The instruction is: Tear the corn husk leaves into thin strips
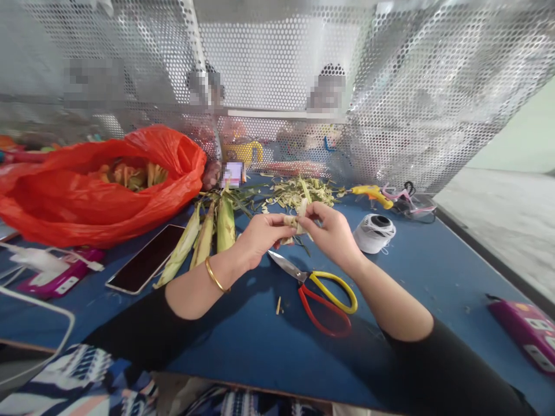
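Observation:
My left hand [263,234] and my right hand [326,226] meet above the blue table [251,341], fingers pinched on a small pale husk piece [300,222] between them. A strip of it sticks up by my right fingertips. What lies under the fingers is partly hidden. Just below the hands, scissors [300,276] with one red and one yellow handle lie spread open. Several corn husks [225,222] rest left of my left hand. Behind the hands is a heap of husk scraps [299,193]. A white thread spool [374,233] stands right of my right hand.
A red plastic bag [173,196] and a dark phone [147,260] are on the left, near a purple power strip [65,274]. A yellow glue gun [373,195] and clear glasses [411,205] lie at the back right. Behind is a perforated metal screen [277,63], with people beyond.

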Tool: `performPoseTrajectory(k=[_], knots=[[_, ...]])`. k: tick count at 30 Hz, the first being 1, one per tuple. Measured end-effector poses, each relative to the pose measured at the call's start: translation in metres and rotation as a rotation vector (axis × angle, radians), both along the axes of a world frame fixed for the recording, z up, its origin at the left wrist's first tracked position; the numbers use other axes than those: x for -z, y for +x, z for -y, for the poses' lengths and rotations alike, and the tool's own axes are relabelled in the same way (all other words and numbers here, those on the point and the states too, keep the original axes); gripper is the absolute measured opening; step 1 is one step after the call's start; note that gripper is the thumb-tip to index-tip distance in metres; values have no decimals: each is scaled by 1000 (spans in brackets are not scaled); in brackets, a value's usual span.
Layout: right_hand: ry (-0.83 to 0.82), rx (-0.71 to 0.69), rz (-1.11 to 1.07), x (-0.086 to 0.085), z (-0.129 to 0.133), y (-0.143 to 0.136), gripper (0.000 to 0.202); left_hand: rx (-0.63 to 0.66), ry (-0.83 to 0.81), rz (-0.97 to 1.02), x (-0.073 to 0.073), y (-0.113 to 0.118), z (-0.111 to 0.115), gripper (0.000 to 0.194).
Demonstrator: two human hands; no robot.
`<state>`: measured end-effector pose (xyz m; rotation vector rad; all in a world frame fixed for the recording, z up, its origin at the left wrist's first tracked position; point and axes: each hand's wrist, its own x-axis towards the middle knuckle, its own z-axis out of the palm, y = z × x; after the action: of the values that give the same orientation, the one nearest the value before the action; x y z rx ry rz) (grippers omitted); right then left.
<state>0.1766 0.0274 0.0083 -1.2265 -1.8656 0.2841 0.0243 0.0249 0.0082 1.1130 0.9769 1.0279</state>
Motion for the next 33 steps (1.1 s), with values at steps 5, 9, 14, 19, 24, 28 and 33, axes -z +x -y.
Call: performPoseTrajectory(k=[5,9,14,19,24,28,33], knots=[[-167,94,72,1,0,0,17,37,-18,4,-2,0,2,4],[-193,101,60,3,0,-3,21,27,10,44,2,3,5,8],[-172,16,11,1,-1,-2,25,-84,-61,95,9,4,0,13],[119,-149,173,-9,-2,11,11,-104,-195,187,4,0,-5,8],[438,10,499,-3,6,3,20,-129,-225,215,3,1,-4,13],[461,44,568,8,16,-13,25,-201,-186,207,5,0,-5,11],[216,80,174,12,11,-12,14,-236,-135,130,2,-3,-7,11]])
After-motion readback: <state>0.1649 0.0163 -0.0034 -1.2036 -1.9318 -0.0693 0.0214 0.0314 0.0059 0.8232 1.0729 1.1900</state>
